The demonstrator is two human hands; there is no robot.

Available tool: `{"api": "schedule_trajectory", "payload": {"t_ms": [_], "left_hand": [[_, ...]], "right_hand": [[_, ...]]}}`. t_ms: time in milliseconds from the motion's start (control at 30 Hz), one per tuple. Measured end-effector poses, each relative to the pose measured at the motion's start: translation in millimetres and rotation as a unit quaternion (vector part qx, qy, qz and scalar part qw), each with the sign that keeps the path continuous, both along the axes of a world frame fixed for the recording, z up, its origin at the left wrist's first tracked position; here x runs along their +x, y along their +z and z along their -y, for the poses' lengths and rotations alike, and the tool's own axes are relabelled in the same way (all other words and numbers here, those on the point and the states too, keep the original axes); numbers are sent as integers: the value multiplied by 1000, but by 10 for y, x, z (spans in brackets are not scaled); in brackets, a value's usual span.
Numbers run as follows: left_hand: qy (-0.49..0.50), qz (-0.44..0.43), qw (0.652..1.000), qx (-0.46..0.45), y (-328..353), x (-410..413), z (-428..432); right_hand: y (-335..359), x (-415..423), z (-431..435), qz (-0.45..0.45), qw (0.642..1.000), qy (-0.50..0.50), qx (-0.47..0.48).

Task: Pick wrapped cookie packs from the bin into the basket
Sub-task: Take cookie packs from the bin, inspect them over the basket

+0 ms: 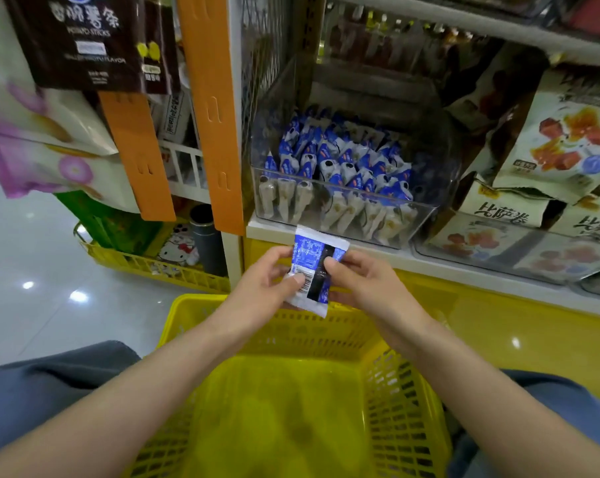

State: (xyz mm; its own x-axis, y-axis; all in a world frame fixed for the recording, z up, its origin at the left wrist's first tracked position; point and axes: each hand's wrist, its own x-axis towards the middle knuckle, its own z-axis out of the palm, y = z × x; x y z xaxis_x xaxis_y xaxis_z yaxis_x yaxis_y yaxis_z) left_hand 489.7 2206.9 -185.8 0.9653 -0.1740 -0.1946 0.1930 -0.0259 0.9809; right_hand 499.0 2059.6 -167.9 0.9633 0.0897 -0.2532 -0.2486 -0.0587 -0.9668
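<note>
Grey-blue trouser legs [50, 391] at both lower corners, bare forearms reaching forward between them. Between the knees, a yellow plastic basket [405, 408] with slotted walls, open side up.

Just past its far rim, left hand [267, 277] and right hand [360, 281] together on one wrapped cookie pack [314, 267]: blue and white wrapper, barcode panel and dark strip turned towards the camera. Left thumb pressed on the barcode at the lower left, fingers curled behind. Right thumb pinching the right edge, fingers tucked underneath. Both hands gripping the pack, held in the air above the basket's far rim and in front of the white shelf edge [464, 267].

Directly behind and higher, on that shelf, a clear plastic bin [443, 157] packed with more packs [340, 163] of the same blue and white, standing in close rows, paler ones pressed against the front wall.

Right of the bin, large pale snack bags [560, 132] printed with red and orange pieces, stacked and leaning. Left of it, orange plastic strips [209, 98] hanging down the shelf post, and a dark bag [91, 43] marked POTATO STICKS hanging higher up. Lower left, a second yellow basket [147, 267] on the glossy pale floor [33, 270].
</note>
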Motion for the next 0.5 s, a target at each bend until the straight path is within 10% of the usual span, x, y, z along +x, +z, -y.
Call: {"api": "schedule_trajectory", "payload": {"t_ms": [200,500], "left_hand": [[12,153,961,231,34,58,-104],[34,58,990,122,-133,73,37]], "right_hand": [[-15,18,-64,-15,998,-45,31],[-89,51,-84,9,999,27,-22]]}}
